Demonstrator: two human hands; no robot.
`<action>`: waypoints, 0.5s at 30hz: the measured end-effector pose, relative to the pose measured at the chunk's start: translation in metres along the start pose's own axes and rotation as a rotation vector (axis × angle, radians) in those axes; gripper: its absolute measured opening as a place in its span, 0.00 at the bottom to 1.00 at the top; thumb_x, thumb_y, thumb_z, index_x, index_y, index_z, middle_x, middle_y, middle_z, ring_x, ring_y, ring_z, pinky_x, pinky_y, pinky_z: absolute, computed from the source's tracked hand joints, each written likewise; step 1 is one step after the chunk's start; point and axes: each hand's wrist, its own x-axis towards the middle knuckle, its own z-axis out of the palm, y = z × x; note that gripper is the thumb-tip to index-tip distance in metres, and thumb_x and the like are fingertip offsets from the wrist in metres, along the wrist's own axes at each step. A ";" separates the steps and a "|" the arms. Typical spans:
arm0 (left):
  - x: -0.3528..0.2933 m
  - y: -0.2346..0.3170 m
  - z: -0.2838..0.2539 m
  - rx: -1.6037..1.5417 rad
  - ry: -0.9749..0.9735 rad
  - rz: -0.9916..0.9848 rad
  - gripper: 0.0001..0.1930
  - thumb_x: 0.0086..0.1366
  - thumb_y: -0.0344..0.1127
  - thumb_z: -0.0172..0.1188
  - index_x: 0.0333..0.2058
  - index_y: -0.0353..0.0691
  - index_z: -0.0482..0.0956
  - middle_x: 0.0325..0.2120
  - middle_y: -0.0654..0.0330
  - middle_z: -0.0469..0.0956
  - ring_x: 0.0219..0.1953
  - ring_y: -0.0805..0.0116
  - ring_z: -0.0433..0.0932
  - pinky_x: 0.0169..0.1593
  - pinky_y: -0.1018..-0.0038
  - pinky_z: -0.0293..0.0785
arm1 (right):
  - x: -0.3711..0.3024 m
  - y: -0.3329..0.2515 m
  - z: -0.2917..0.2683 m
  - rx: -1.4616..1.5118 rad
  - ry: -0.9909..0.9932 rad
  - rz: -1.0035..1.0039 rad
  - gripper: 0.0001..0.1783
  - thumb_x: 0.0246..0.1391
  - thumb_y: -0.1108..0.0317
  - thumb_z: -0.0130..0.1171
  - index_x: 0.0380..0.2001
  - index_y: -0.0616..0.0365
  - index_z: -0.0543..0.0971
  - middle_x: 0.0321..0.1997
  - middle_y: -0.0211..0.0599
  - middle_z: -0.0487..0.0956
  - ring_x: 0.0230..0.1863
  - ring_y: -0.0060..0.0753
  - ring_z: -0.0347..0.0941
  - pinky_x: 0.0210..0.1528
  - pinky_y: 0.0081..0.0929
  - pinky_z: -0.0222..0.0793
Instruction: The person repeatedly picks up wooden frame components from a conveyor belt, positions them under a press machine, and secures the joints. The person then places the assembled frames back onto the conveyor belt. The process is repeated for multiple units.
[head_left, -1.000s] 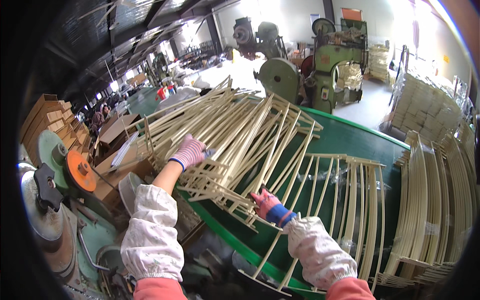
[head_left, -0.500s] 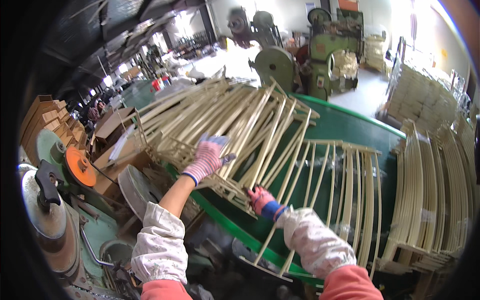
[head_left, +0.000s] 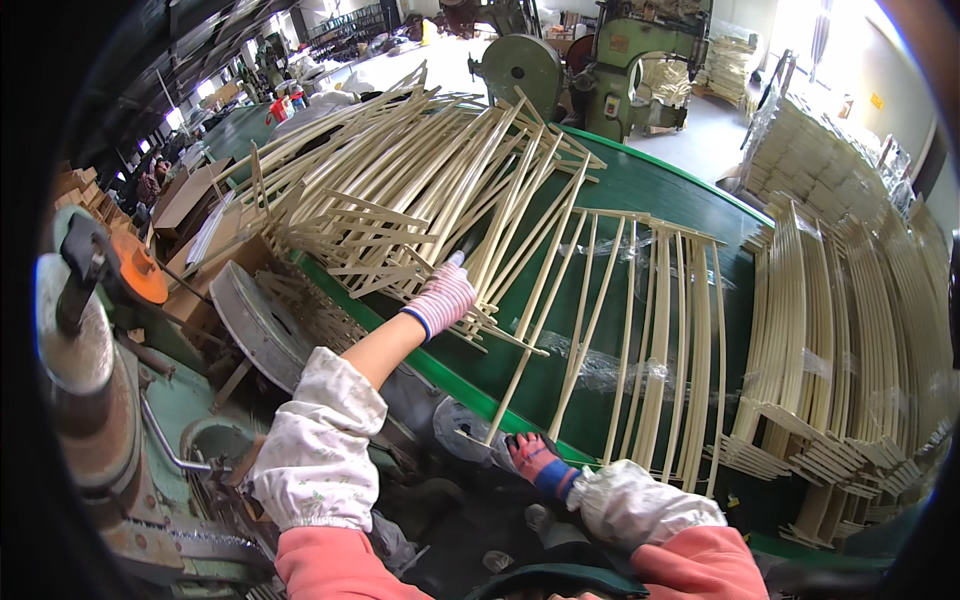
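My left hand (head_left: 446,297), in a pink striped glove, is closed on the near end of a cream slatted frame (head_left: 490,322) at the edge of a tangled pile (head_left: 400,175). Its fingertips are partly hidden among the slats. My right hand (head_left: 530,453), in a red and blue glove, is curled at the near end of another slatted frame (head_left: 575,345), by the rim of a green table (head_left: 680,185). That frame lies flat with its long thin slats pointing away from me, beside more slats to the right. Clear plastic film (head_left: 610,368) lies under them.
Neat stacks of slatted frames (head_left: 800,330) stand at the right. On my left is a machine with an orange wheel (head_left: 140,268) and a grey metal wheel (head_left: 265,320). Cardboard boxes (head_left: 190,205) sit behind it. Green machines (head_left: 640,70) stand beyond the table.
My right hand has come nearer to me, down to the table's rim. My left hand has shifted right along the pile's near ends and closed. The view has tilted down.
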 end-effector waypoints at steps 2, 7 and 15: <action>0.003 -0.002 0.014 -0.055 0.060 -0.082 0.07 0.50 0.29 0.54 0.25 0.45 0.82 0.24 0.59 0.80 0.35 0.63 0.78 0.61 0.57 0.54 | -0.002 0.006 0.025 0.005 -0.028 0.017 0.11 0.46 0.59 0.51 0.30 0.54 0.72 0.33 0.42 0.71 0.38 0.41 0.67 0.36 0.39 0.63; 0.012 0.001 0.017 0.069 -0.037 -0.144 0.07 0.52 0.32 0.55 0.28 0.46 0.82 0.26 0.61 0.81 0.42 0.62 0.76 0.60 0.54 0.53 | -0.039 0.031 0.030 -0.172 0.050 -0.002 0.06 0.46 0.65 0.47 0.29 0.51 0.69 0.28 0.35 0.69 0.34 0.39 0.67 0.37 0.37 0.64; 0.034 0.122 0.011 -0.186 0.201 0.152 0.26 0.52 0.52 0.59 0.48 0.48 0.71 0.53 0.56 0.68 0.57 0.58 0.64 0.65 0.53 0.41 | -0.029 0.016 0.008 0.011 0.023 0.050 0.06 0.48 0.67 0.46 0.29 0.57 0.70 0.25 0.38 0.73 0.26 0.38 0.73 0.27 0.35 0.66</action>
